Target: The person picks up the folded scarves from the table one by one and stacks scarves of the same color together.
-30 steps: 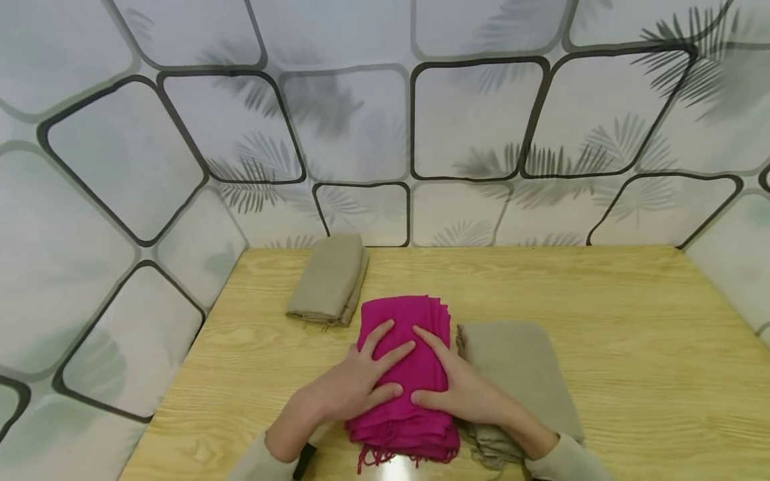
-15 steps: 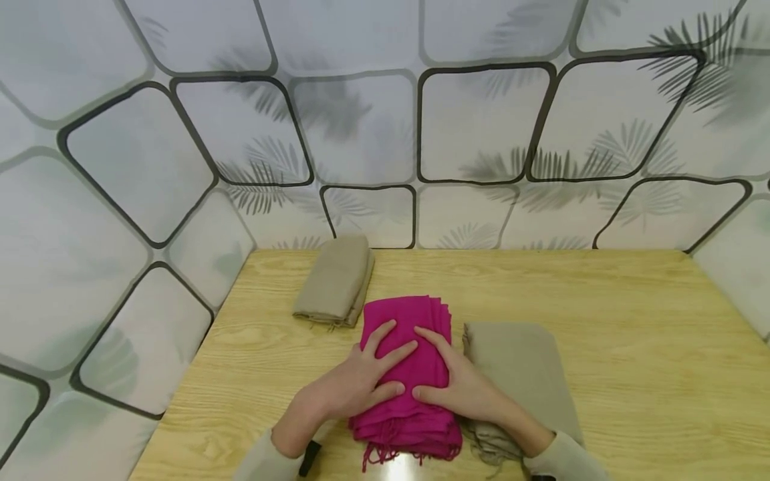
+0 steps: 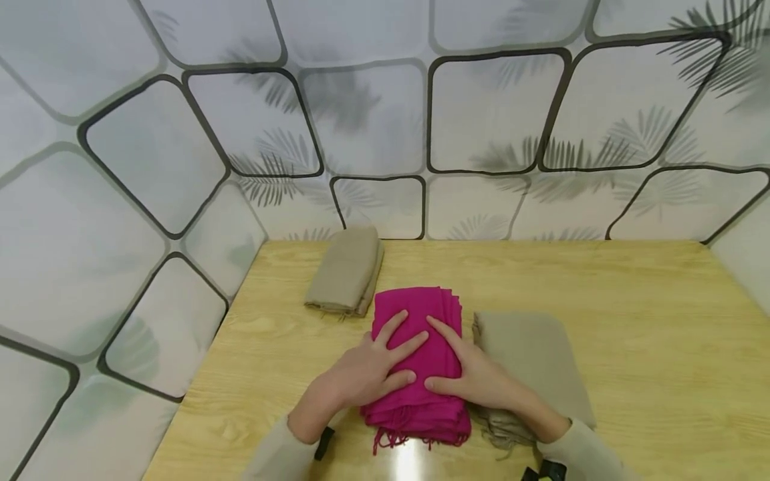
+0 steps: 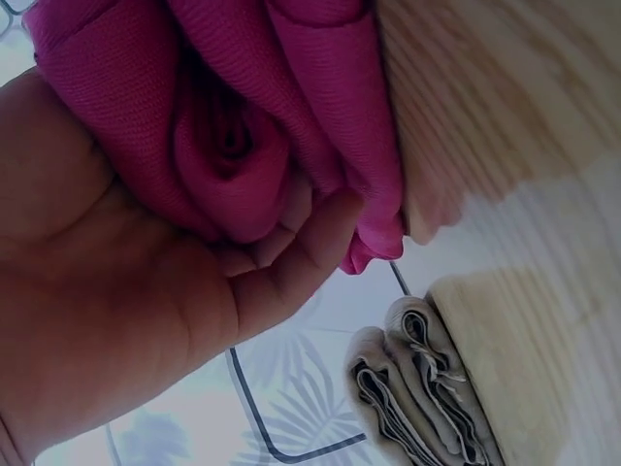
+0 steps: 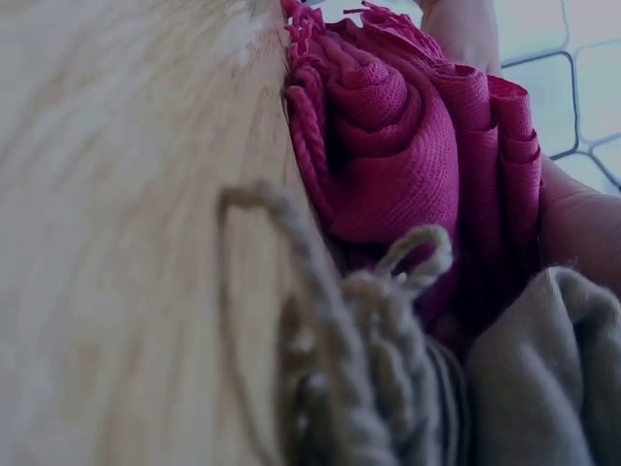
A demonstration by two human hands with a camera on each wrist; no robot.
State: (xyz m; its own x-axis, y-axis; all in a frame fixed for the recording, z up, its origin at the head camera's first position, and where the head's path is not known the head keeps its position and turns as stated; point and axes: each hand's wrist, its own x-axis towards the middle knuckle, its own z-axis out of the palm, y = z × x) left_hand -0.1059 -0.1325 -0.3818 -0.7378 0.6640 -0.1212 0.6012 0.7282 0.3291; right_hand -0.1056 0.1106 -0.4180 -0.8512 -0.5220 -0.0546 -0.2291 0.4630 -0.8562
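Observation:
A folded magenta scarf (image 3: 415, 415) with a fringe lies on the wooden table, its tasselled end toward me. My left hand (image 3: 361, 374) lies over its left side, fingers spread on top; the left wrist view shows the little finger bent along the side of the folds (image 4: 233, 184). From the right, my right hand (image 3: 484, 377) rests on the scarf with its fingers spread and thumb facing the left thumb. Beneath the right forearm is a folded beige scarf (image 3: 535, 347), whose twisted fringe (image 5: 340, 349) shows close up in the right wrist view.
Another folded beige cloth (image 3: 345, 270) lies at the back left of the table (image 3: 650, 321), near the patterned wall (image 3: 373, 120). Dark wrist straps (image 3: 323, 443) show at the sleeves.
The head view has shifted, so everything appears further right. Both hands stay in place on the magenta scarf, which keeps its shape.

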